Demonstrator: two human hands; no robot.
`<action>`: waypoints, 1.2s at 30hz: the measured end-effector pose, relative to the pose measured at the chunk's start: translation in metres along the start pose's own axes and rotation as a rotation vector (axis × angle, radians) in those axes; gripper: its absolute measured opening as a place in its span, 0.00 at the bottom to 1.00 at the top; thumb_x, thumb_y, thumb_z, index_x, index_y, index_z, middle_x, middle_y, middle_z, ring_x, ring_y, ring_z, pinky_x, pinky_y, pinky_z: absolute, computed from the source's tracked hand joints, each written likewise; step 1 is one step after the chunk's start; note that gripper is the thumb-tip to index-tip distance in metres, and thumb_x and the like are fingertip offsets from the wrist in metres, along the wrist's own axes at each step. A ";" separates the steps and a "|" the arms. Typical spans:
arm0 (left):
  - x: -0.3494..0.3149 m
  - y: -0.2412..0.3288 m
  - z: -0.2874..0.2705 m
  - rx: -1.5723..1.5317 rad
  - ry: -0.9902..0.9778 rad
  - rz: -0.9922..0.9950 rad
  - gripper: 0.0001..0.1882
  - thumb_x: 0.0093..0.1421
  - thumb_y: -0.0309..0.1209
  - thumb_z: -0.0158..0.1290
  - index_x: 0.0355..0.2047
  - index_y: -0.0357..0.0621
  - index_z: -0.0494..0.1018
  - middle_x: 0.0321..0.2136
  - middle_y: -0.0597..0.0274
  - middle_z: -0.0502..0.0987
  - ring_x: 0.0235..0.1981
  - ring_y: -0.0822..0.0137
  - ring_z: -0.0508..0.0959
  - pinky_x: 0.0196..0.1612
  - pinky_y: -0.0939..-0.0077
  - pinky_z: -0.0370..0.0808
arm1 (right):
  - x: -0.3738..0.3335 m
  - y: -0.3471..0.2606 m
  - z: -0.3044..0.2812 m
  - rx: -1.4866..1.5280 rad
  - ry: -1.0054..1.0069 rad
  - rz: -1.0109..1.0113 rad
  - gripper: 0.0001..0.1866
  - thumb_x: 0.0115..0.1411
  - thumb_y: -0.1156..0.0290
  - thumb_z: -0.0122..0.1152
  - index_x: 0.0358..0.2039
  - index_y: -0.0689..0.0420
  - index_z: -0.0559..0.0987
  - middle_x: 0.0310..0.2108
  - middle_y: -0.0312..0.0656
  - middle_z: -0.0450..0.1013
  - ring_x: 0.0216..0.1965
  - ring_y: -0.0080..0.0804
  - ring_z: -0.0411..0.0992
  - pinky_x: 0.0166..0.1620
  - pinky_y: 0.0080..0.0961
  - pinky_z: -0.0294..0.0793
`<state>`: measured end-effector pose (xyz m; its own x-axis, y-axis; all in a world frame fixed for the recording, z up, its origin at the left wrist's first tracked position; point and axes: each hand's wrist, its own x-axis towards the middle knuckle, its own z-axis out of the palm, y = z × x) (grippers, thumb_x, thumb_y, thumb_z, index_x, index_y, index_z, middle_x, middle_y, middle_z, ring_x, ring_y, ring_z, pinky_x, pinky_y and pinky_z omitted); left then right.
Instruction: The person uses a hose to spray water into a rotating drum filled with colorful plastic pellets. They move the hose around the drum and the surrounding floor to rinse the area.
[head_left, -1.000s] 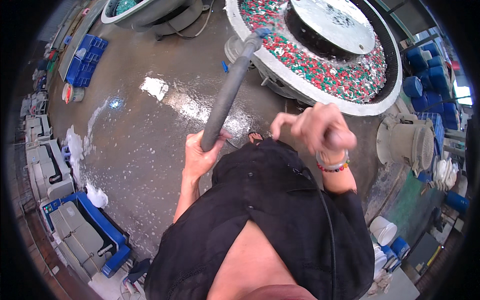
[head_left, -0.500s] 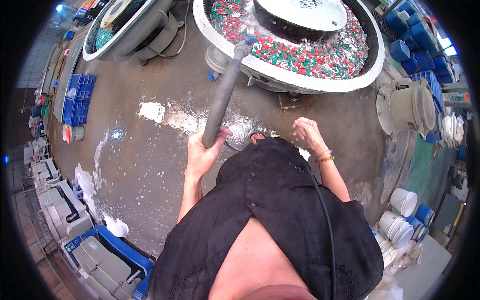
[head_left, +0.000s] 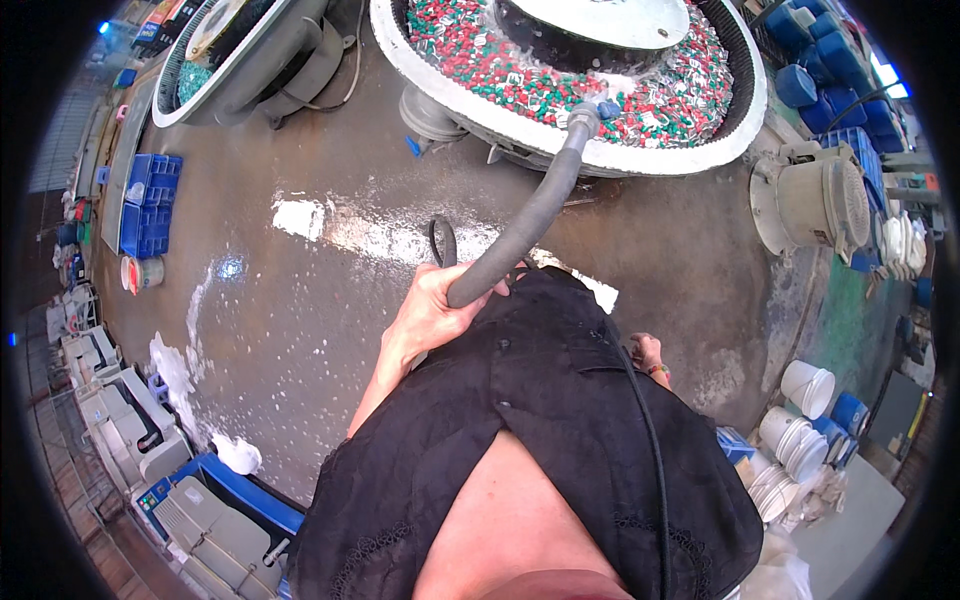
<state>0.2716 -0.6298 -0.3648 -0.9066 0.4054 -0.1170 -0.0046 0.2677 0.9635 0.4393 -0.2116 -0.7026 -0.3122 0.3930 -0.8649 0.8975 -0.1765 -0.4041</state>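
Observation:
My left hand is closed round a thick dark grey hose in front of my waist. The hose slants up and to the right, ending in a metal coupling with a small blue fitting. This end lies over the near rim of a large round tub. Small red, green and white pieces fill the tub's ring-shaped channel. Beside my right hip hangs my right hand, its fingers loosely bent and apart, with nothing visible in them. A beaded bracelet circles that wrist.
A second round tub stands at the far left. Blue crates and a bucket are on the left, near a wet floor with foam. Right are a grey drum-shaped machine, blue barrels and white buckets.
The hose end has swung right along the tub's near rim. My left hand has shifted right with the hose. My right hand has dropped back toward my hip.

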 end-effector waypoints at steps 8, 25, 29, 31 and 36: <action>0.006 0.001 -0.003 0.009 0.032 -0.015 0.08 0.52 0.15 0.49 0.30 0.39 0.75 0.29 0.63 0.80 0.32 0.75 0.78 0.38 0.80 0.72 | 0.006 -0.083 0.058 -0.097 -0.245 -0.368 0.09 0.51 0.68 0.53 0.29 0.58 0.77 0.13 0.33 0.66 0.13 0.21 0.63 0.17 0.18 0.59; -0.009 -0.027 -0.035 -0.193 0.604 0.110 0.08 0.51 0.17 0.48 0.30 0.35 0.75 0.20 0.69 0.74 0.18 0.86 0.66 0.19 0.88 0.62 | 0.003 -0.079 0.031 -0.481 -0.212 -0.449 0.07 0.50 0.71 0.54 0.27 0.60 0.77 0.13 0.38 0.68 0.12 0.26 0.66 0.16 0.24 0.64; -0.014 -0.023 -0.036 -0.139 0.609 0.052 0.08 0.50 0.17 0.47 0.30 0.35 0.75 0.17 0.71 0.72 0.16 0.85 0.65 0.17 0.88 0.59 | 0.028 -0.058 0.018 -0.446 -0.251 -0.574 0.07 0.50 0.71 0.53 0.27 0.61 0.77 0.13 0.38 0.68 0.12 0.26 0.65 0.16 0.24 0.64; -0.015 -0.027 -0.033 -0.145 0.616 0.039 0.08 0.49 0.17 0.47 0.29 0.35 0.75 0.15 0.71 0.71 0.15 0.85 0.64 0.17 0.88 0.58 | 0.010 -0.079 0.032 -0.360 -0.203 -0.374 0.07 0.50 0.72 0.53 0.27 0.61 0.77 0.13 0.37 0.68 0.12 0.25 0.65 0.16 0.23 0.63; -0.018 -0.027 -0.030 -0.158 0.564 -0.008 0.08 0.51 0.17 0.48 0.29 0.37 0.76 0.18 0.71 0.73 0.19 0.83 0.68 0.23 0.84 0.64 | 0.019 -0.087 0.045 -0.276 -0.225 -0.410 0.08 0.50 0.71 0.54 0.27 0.61 0.77 0.13 0.38 0.68 0.12 0.25 0.65 0.17 0.23 0.63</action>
<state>0.2750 -0.6703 -0.3814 -0.9906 -0.1354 -0.0198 -0.0359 0.1180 0.9924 0.3410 -0.2299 -0.6971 -0.6855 0.1716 -0.7075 0.7273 0.2061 -0.6547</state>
